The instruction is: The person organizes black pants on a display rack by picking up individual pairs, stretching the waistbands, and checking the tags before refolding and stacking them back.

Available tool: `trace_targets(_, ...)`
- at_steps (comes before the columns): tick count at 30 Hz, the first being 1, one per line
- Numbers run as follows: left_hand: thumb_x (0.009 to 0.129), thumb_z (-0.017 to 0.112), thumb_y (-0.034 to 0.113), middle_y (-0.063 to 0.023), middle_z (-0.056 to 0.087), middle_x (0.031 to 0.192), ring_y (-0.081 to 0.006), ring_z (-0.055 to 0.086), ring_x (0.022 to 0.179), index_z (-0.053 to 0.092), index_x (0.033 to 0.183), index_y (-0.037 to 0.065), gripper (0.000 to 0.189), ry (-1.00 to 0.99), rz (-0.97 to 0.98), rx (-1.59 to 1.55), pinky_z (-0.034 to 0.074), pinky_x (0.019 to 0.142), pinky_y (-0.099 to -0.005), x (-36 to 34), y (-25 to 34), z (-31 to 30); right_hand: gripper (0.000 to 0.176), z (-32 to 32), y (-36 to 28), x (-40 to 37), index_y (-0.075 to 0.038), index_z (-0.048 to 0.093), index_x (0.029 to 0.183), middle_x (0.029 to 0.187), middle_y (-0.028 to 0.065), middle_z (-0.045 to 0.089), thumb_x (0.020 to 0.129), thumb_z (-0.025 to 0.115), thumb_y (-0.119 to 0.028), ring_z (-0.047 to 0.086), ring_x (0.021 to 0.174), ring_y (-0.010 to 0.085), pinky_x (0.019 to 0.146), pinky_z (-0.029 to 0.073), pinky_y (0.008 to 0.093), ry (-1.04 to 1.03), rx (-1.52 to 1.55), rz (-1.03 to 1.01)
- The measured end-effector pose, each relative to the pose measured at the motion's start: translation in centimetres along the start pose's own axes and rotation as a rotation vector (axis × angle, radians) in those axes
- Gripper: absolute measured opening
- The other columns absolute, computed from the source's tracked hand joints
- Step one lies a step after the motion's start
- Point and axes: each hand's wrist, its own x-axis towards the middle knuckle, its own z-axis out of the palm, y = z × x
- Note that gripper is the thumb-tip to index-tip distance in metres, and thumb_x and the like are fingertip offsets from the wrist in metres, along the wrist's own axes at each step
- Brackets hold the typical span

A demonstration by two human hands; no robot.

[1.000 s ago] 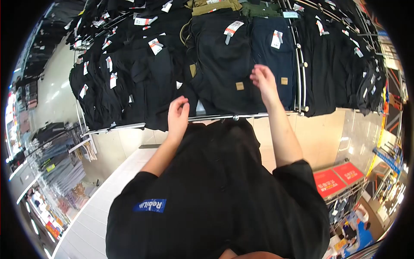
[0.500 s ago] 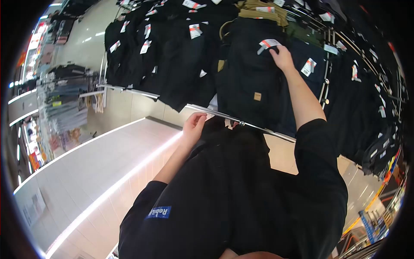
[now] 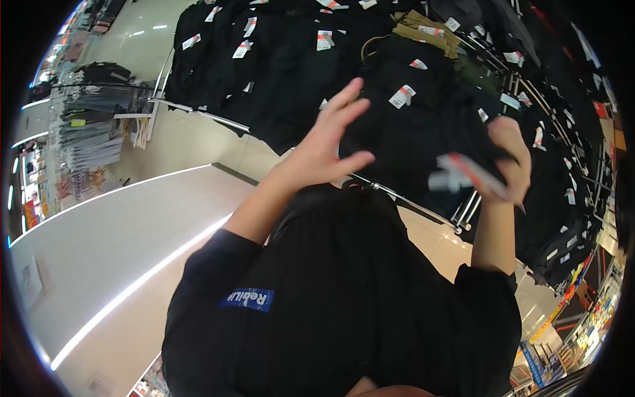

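My left hand [image 3: 324, 149] is raised with its fingers spread, in front of the black garments on the rack and holding nothing. At the right, my right hand [image 3: 517, 162] is closed with curled fingers on a black garment [image 3: 473, 142], slightly smeared by motion. A white and red price tag [image 3: 466, 175] hangs right at this hand, blurred. Behind the hands, another black garment with a white tag [image 3: 401, 96] lies among the hanging clothes. The held garment's outline merges with the dark ones behind it.
A metal rail [image 3: 413, 204] crosses in front of the garments. Khaki clothing [image 3: 426, 32] hangs at the back. On the left stand a white counter [image 3: 132, 228] with a bright light strip and a rack of grey and blue clothes [image 3: 92, 135]. More black garments hang at the right.
My right hand has come down and to the right from the tag it was touching, with a black garment in it. My left hand has lifted from near the rail and spread its fingers.
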Motion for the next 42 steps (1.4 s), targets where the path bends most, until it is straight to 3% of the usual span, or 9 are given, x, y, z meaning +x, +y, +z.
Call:
trace_targets(2, 0.075, 0.088, 0.018, -0.0234, 0.017, 0.167, -0.0409, 0.018, 0.155, 0.030, 0.159, 0.018, 0.102, -0.109, 0.233, 0.007, 0.020, 0.123, -0.0520, 2.1, 0.8, 0.2, 0.033, -1.3, -3.8, 3.1, 0.004, 0.056, 0.093, 0.101, 0.0248, 0.065, 0.079, 0.074, -0.020, 0.061, 0.085, 0.0404, 0.076, 0.050, 0.0545, 0.014, 0.113, 0.058)
trace_targets(6, 0.076, 0.086, 0.026, -0.0166, 0.052, 0.150, -0.0352, 0.042, 0.145, 0.054, 0.141, 0.004, 0.076, -0.410, 0.439, -0.191, 0.021, 0.121, -0.0553, 5.2, 5.1, 0.4, 0.029, -2.4, -9.9, 6.6, 0.000, 0.051, 0.087, 0.102, 0.0235, 0.066, 0.073, 0.069, -0.018, 0.060, 0.085, 0.0392, 0.075, 0.050, 0.0561, -0.053, -0.030, 0.210)
trace_targets(15, 0.074, 0.090, 0.026, -0.0114, 0.063, 0.115, -0.0327, 0.063, 0.107, 0.059, 0.120, 0.005, 0.060, -0.529, 0.542, -0.599, 0.032, 0.115, -0.0582, 6.8, 5.2, 2.5, 0.031, -1.2, -14.4, 9.2, -0.002, 0.045, 0.093, 0.101, 0.0256, 0.064, 0.077, 0.067, -0.016, 0.066, 0.081, 0.0362, 0.073, 0.053, 0.0555, -0.191, -0.297, 0.245)
trace_targets(20, 0.075, 0.091, 0.032, -0.0083, 0.064, 0.079, -0.0311, 0.066, 0.089, 0.067, 0.083, 0.002, 0.040, -0.886, 0.338, -0.719, 0.037, 0.110, -0.0551, 7.4, 3.7, 1.7, 0.038, -1.4, -13.9, 7.3, 0.004, 0.046, 0.091, 0.099, 0.0290, 0.062, 0.095, 0.067, -0.028, 0.067, 0.076, 0.0389, 0.072, 0.056, 0.0570, 0.151, -0.225, 0.315)
trace_targets(23, 0.089, 0.078, 0.024, -0.0101, 0.068, 0.084, -0.0299, 0.068, 0.090, 0.069, 0.090, 0.001, 0.024, -1.207, -0.033, -0.383, 0.036, 0.112, -0.0568, 7.0, 0.3, 1.0, 0.036, -4.3, -15.1, 4.6, 0.006, 0.048, 0.091, 0.099, 0.0308, 0.062, 0.093, 0.070, -0.023, 0.068, 0.077, 0.0418, 0.072, 0.057, 0.0570, 0.205, -0.357, 0.389)
trace_targets(30, 0.079, 0.079, 0.011, -0.0110, 0.068, 0.090, -0.0335, 0.066, 0.092, 0.069, 0.094, 0.002, 0.021, -0.779, 0.259, 0.223, 0.051, 0.095, -0.0415, 8.8, 0.1, -7.5, 0.024, -10.3, -21.0, 3.5, 0.004, 0.057, 0.094, 0.104, 0.0276, 0.070, 0.081, 0.076, -0.003, 0.072, 0.094, 0.0425, 0.082, 0.057, 0.0472, -0.306, -0.510, 0.847)
trace_targets(35, 0.076, 0.082, 0.016, -0.0004, 0.063, 0.083, -0.0189, 0.065, 0.086, 0.066, 0.082, 0.008, 0.019, -0.636, 0.467, 0.634, 0.028, 0.118, -0.0540, 9.3, 3.8, -12.1, 0.034, -9.8, -20.7, 3.6, 0.000, 0.060, 0.089, 0.100, 0.0174, 0.070, 0.068, 0.084, -0.011, 0.068, 0.098, 0.0421, 0.081, 0.056, 0.0452, -0.753, -0.778, 0.847)
trace_targets(37, 0.073, 0.084, 0.018, 0.0024, 0.060, 0.079, -0.0159, 0.063, 0.082, 0.064, 0.075, 0.010, 0.022, -0.564, 0.503, 0.626, 0.018, 0.121, -0.0589, 8.6, 3.9, -12.5, 0.037, -9.8, -20.9, 2.6, 0.000, 0.058, 0.084, 0.094, 0.0156, 0.068, 0.064, 0.085, -0.015, 0.067, 0.098, 0.0424, 0.078, 0.056, 0.0463, -0.736, -0.807, 0.831)
trace_targets(42, 0.067, 0.087, 0.027, 0.0015, 0.053, 0.068, -0.0179, 0.059, 0.070, 0.057, 0.065, 0.011, 0.034, -0.557, 0.542, 0.584, 0.031, 0.113, -0.0576, 6.4, 3.0, -14.6, 0.041, -11.6, -21.7, -0.7, 0.000, 0.053, 0.076, 0.077, 0.0138, 0.060, 0.060, 0.082, -0.023, 0.066, 0.080, 0.0368, 0.069, 0.053, 0.0449, -0.597, -0.790, 0.656)
